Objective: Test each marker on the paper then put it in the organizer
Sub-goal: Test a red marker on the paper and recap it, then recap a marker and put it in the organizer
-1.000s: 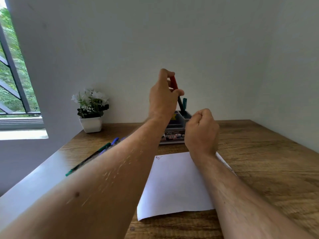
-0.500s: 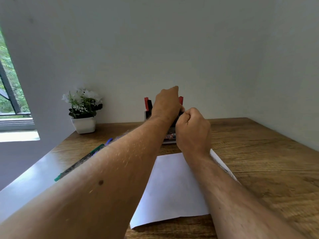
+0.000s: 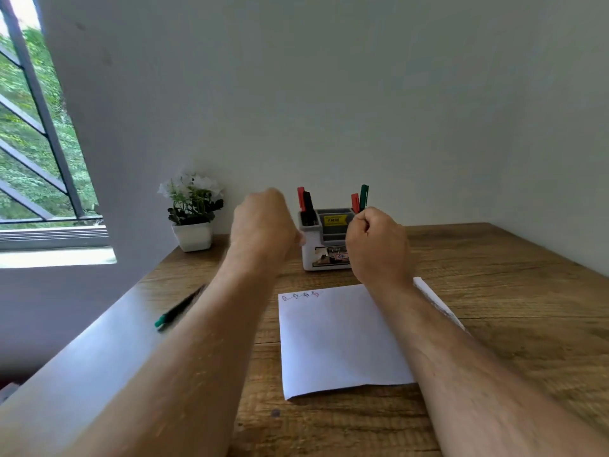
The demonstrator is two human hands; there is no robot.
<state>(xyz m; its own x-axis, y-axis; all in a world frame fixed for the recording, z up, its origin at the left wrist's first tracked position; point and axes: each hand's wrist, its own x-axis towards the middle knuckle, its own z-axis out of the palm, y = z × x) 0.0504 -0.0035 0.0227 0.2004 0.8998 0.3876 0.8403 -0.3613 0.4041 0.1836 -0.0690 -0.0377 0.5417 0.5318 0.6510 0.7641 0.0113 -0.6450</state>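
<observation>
Organizer (image 3: 324,240) between curled, empty hands

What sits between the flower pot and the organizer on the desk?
In the head view, only the left hand hangs in the gap between the flower pot and the organizer; the desk behind it shows bare wood.

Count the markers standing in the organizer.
4: a red marker and black marker in the left compartment, a second red and green at right. Hands may hide others.
</observation>
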